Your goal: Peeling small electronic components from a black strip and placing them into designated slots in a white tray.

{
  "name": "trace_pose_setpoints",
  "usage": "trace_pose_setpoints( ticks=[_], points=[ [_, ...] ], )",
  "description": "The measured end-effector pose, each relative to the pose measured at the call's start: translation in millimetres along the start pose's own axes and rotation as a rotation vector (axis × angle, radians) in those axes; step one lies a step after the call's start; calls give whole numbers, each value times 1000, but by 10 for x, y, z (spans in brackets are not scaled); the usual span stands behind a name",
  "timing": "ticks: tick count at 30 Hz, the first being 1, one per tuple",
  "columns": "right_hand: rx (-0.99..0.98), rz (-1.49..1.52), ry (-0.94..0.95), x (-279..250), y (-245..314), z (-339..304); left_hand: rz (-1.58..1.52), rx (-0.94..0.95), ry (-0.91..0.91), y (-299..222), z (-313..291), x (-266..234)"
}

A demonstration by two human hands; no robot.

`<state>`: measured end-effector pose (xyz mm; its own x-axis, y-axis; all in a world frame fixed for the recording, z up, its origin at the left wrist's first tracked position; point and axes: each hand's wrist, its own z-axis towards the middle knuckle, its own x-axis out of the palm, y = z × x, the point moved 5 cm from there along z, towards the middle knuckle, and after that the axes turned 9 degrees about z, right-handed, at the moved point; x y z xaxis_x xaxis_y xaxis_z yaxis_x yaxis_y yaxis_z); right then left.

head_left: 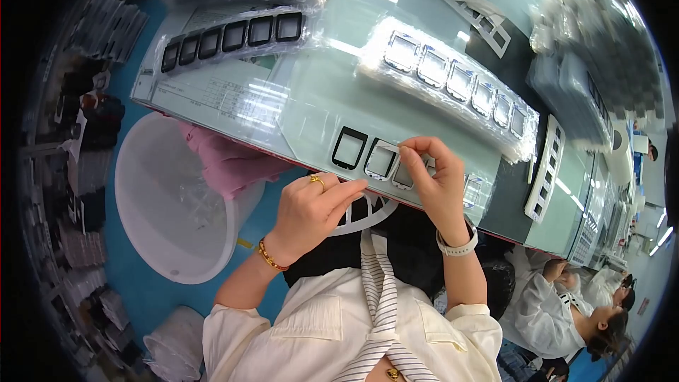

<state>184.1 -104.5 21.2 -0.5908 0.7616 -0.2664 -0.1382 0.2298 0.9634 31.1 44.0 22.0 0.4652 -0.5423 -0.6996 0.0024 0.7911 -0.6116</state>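
A row of small rectangular frames lies along the table's near edge. At its left end is a black frame (pixel 337 147). Beside it sits a white-edged frame (pixel 371 160), and my right hand (pixel 440 178) pinches at its upper right corner. What those fingertips grip is too small to make out. A third frame (pixel 402 182) is partly covered by that hand, and another small frame (pixel 472 187) shows right of my wrist. My left hand (pixel 308 209) has its thumb and forefinger pressed together just below the white-edged frame. Anything between them cannot be made out.
A bagged tray of black frames (pixel 233 35) lies at the far left, and a plastic-wrapped tray of silver frames (pixel 460 78) at centre right. A white slotted strip (pixel 544 170) is farther right. A white bin (pixel 177 205) stands left of the table. Another person (pixel 559 311) sits at right.
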Motion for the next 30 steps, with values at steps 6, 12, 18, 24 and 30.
trace_pose_setpoints(
  ticks=[6, 12, 18, 24, 30],
  points=[
    [-16, -52, -2, 26, 3, -2, 56, 19, -12, 34, -22, 53],
    [-17, -61, -21, 47, 35, -8, 67, 18, -3, 39, -26, 60],
    [-31, -79, -32, 51, 61, -15, 57, 19, -7, 41, -39, 66],
    [-44, -74, -39, 51, 80, -20, 95, 2, 8, 41, -35, 76],
    [-63, -86, -41, 47, 97, -19, 105, -8, 14, 7, -19, 68]
  ],
)
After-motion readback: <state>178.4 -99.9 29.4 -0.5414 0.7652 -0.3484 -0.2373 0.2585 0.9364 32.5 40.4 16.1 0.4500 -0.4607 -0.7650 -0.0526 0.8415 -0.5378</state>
